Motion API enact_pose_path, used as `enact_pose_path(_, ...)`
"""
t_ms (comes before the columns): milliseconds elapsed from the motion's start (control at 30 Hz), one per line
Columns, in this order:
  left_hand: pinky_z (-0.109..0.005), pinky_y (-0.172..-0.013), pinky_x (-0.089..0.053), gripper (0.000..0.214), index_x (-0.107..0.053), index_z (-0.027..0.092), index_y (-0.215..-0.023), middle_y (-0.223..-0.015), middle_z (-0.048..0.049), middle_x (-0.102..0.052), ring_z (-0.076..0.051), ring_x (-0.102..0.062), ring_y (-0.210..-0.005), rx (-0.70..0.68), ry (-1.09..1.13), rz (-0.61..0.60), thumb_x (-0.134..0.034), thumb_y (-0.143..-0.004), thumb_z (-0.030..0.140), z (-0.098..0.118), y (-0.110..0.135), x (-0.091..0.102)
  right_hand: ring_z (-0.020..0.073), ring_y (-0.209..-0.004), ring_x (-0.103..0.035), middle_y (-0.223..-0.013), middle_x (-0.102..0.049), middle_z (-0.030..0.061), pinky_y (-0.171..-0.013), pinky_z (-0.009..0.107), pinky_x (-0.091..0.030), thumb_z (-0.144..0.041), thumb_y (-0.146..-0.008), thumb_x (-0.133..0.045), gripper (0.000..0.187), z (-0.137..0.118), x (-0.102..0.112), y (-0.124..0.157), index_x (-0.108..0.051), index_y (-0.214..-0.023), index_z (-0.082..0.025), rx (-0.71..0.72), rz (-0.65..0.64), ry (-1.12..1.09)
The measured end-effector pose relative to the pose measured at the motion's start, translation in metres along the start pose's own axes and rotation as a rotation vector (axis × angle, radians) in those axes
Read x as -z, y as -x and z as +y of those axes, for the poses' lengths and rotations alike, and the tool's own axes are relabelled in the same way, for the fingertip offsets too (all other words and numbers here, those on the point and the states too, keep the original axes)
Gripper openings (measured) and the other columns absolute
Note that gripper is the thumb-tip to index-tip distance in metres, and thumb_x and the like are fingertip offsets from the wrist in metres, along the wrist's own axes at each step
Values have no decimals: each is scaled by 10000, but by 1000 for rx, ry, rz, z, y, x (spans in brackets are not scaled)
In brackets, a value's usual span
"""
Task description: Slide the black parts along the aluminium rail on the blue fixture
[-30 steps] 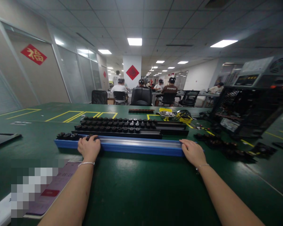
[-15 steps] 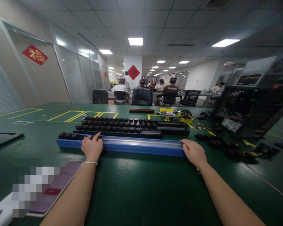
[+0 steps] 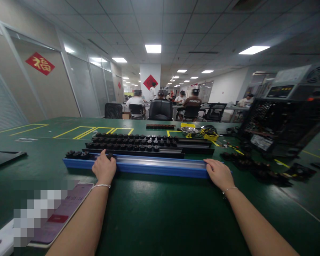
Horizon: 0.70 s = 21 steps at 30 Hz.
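A long blue rail (image 3: 160, 170) with a shiny metal channel lies crosswise on the green table in front of me. My left hand (image 3: 104, 168) is at its left part, fingers curled over the channel around a small black round part (image 3: 110, 156). More black parts (image 3: 77, 154) sit in the rail's left end, beyond that hand. At the right end my right hand (image 3: 218, 172) grips the rail, its fingers over the near edge. Behind it, black rails (image 3: 162, 154) carry rows of black round parts (image 3: 125, 145), some with silvery faces.
A phone (image 3: 61, 217) lies at the near left, and a dark tray (image 3: 8, 160) beyond it. On the right are a pile of black parts (image 3: 256, 167) and an open computer case (image 3: 280, 124). A metal bowl (image 3: 190, 130) stands farther back. People sit at distant desks.
My left index finger has lifted and shifted left, and the black part beside it shows more clearly. The right hand and the rail look unmoved. A standing person has appeared in the background.
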State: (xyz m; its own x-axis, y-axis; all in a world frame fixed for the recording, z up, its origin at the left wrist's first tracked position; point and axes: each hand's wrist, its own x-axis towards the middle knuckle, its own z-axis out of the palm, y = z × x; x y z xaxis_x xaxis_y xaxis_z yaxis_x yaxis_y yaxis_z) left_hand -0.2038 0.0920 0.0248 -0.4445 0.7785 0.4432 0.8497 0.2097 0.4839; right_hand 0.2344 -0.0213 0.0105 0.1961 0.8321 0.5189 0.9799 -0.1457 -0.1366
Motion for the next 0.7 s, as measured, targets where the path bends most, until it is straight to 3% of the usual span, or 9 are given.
enact_pose_path(700, -462, -967, -320, 484, -447, 151, -1250, -1183, -159, -592, -293, -536, -1095, -16, 70, 6, -426, -799, 325, 3, 5, 0, 204, -1091, -552, -1149, -642, 50, -915, 377, -412, -298, -866, -316, 410, 0, 0, 0, -654, -1075, -198, 2, -9, 12)
